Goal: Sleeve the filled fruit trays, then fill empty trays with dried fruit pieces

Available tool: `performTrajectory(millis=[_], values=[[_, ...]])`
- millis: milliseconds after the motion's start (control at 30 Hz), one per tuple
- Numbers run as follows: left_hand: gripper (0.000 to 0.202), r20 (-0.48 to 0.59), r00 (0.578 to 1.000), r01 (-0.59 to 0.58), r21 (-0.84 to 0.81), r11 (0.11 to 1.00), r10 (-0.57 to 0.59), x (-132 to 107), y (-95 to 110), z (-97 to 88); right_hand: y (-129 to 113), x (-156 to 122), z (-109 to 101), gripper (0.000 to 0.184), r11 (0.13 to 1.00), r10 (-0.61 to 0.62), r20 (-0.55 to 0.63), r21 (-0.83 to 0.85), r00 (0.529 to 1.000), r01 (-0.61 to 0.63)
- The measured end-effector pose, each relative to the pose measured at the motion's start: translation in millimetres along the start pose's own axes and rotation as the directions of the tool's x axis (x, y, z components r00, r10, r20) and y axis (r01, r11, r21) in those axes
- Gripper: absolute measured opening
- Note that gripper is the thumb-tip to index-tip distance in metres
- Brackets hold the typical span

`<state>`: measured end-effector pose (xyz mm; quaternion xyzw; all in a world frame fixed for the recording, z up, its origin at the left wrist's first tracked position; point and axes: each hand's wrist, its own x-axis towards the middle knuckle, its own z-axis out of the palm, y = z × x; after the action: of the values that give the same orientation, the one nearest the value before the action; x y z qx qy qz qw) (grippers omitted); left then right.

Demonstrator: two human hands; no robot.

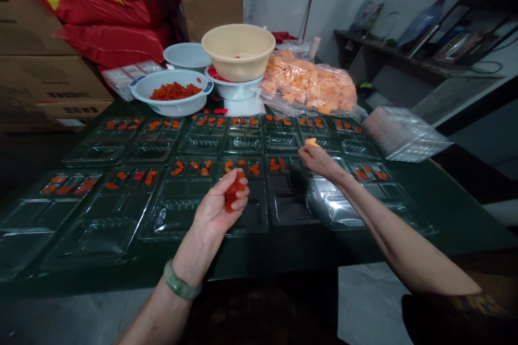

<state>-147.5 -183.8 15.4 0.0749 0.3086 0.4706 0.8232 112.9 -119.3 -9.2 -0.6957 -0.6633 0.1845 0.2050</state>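
Note:
My left hand (218, 207) is closed around several small orange-red pieces (233, 194), above the front row of clear plastic trays. The right hand (318, 161) is closed over the trays to the right, and its fingertips are partly hidden. A pale orange piece (311, 142) shows right at its knuckles; I cannot tell whether the hand holds it. Below and between the hands lies a clear compartment tray (291, 210) with orange-red pieces (277, 164) in its far compartments. Another tray (174, 213) beside my left hand has similar pieces in its far compartments.
Behind the trays stand a pale blue basin (141, 91) of orange-red pieces, a cream basin (238, 54) and a clear bag (307, 86) of pale orange pieces. Stacked, wrapped trays (404, 132) sit at the right edge of the dark green table (465, 215). Boxes (48, 81) rise at left.

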Motion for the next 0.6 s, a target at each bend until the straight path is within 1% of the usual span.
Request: performTrajectory(millis=[100,233,367,433,600], values=[[0.01,-0.014,1.0,0.013,-0.008,1.0,-0.013,0.1,-1.4,3.9,0.2,0.8,-4.2,0.016,0.999,-0.024,0.032,-0.021,0.999,0.025],[0.01,-0.028,1.0,0.0,0.003,1.0,0.0,-0.1,-2.1,5.5,2.0,1.2,-8.6,0.011,0.997,-0.01,-0.012,-0.072,1.0,0.009],[0.009,-0.017,1.0,-0.017,-0.008,1.0,0.017,-0.4,0.1,2.0,9.5,-1.5,-9.1,0.022,0.996,0.038,-0.102,-0.078,0.994,-0.046],[0.009,-0.004,1.0,-0.019,-0.023,1.0,0.019,-0.7,1.0,-0.1,12.8,-3.7,-6.0,0.024,0.996,0.044,-0.124,-0.067,0.991,-0.052],[0.011,-0.003,1.0,-0.026,-0.052,0.998,0.026,-2.6,2.0,-4.6,13.8,-6.0,1.1,0.022,0.999,0.008,-0.085,-0.051,0.996,-0.012]])
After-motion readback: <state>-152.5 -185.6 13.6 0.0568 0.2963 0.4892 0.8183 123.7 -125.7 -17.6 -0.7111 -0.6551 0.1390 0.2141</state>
